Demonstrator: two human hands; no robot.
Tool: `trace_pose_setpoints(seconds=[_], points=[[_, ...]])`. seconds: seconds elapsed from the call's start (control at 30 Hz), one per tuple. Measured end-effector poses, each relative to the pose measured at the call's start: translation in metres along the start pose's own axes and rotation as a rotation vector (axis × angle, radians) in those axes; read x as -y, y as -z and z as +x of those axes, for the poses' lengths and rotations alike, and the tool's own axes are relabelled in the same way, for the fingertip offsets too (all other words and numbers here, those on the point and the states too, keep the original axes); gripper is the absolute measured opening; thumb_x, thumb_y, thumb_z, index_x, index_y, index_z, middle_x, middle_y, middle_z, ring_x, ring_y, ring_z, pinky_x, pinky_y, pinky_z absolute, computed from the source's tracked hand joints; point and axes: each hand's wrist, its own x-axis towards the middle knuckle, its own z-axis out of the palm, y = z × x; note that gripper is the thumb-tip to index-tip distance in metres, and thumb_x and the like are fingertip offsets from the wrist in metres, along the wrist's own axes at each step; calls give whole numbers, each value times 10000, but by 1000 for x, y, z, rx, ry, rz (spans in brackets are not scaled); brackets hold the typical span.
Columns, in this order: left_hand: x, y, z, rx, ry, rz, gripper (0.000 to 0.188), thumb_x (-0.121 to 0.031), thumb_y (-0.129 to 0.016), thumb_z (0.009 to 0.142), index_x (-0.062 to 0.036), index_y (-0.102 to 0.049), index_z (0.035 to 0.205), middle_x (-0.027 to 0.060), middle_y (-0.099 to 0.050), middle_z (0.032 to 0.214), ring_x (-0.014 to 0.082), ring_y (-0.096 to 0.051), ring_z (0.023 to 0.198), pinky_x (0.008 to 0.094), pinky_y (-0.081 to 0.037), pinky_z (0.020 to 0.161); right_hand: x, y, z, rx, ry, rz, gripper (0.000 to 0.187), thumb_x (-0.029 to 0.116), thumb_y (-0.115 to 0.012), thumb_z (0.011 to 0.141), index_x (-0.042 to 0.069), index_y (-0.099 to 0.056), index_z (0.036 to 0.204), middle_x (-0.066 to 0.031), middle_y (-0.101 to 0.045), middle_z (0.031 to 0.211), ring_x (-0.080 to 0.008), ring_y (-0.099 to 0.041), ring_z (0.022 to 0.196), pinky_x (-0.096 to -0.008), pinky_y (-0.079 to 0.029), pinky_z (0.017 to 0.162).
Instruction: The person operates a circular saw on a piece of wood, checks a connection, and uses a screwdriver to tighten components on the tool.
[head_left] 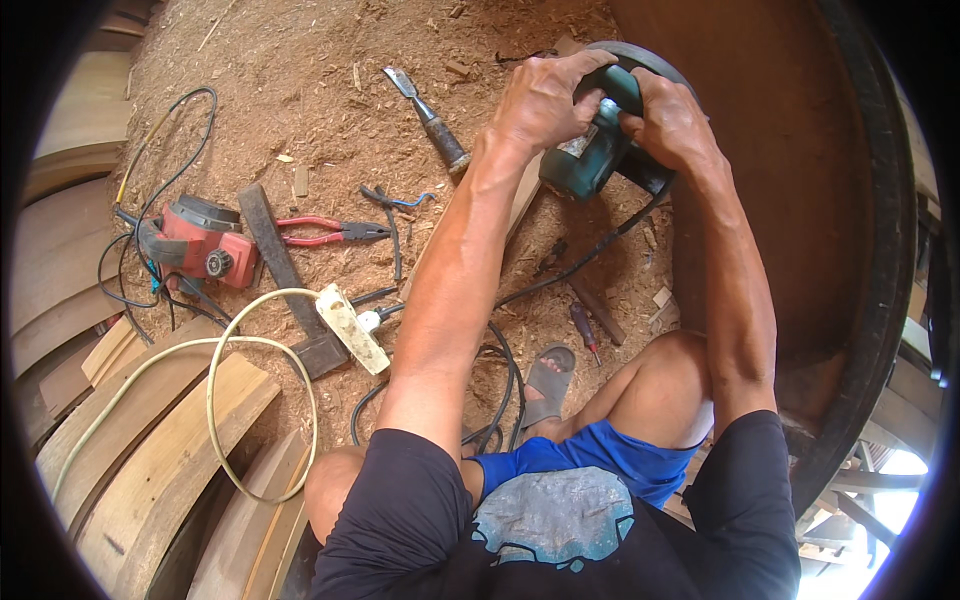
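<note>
Both my hands hold a green circular saw at the upper right, beside a large brown curved wooden wall. My left hand is closed around the left part of its handle. From the other side, my right hand wraps the handle, thumb toward the left hand. A rounded grey guard shows beyond my fingers; the blade and what lies under it are hidden. The saw's black cord runs down to the left. Beneath the saw and my left forearm, a wooden board partly shows.
Sawdust covers the ground. Left of my arm lie a chisel, red-handled pliers, a hammer, a red power tool and a cream power strip. A screwdriver lies near my foot. Curved planks line the left; the curved wall bounds the right.
</note>
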Motion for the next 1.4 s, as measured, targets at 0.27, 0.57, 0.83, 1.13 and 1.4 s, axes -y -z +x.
trace_pose_setpoints(seconds=[0.27,0.57,0.83,1.13,1.4], points=[[3,-3,-7,-7,14,-39,475,-167,-789,902,-195,-683,1364,150,-774,986,264,-761,849,370,-611,792,-6,-2,2,-6,33,24,298,153,-804,837,7,-641,1039,-245,-728,967,-455,-691,998,-543,-524,835],[15,-4,-21,-100,380,-745,167,-95,-672,1022,-19,-712,1165,73,-752,1085,132,-705,963,275,-566,897,-6,2,0,34,-16,112,328,174,-806,855,6,-671,1102,-260,-734,1006,-462,-690,1025,-527,-536,858],[17,-12,-11,-128,168,-376,347,-35,-618,937,-39,-641,1284,141,-739,1138,243,-715,1019,352,-574,907,-1,-1,-3,-14,23,164,430,401,-687,963,21,-662,1163,-271,-733,956,-468,-706,966,-540,-539,855],[15,-21,8,133,75,-73,427,-70,-690,865,-121,-567,1271,235,-722,1005,461,-704,968,520,-561,799,-2,-5,-4,-33,-16,79,398,376,-615,926,35,-662,1125,-251,-737,877,-456,-719,881,-549,-554,833],[3,-34,10,30,202,-30,163,-97,-632,892,-115,-626,1054,228,-705,879,454,-695,826,540,-523,689,16,-13,-3,-135,-141,-83,479,377,-608,837,-39,-659,1070,-319,-729,876,-497,-727,868,-593,-572,824]])
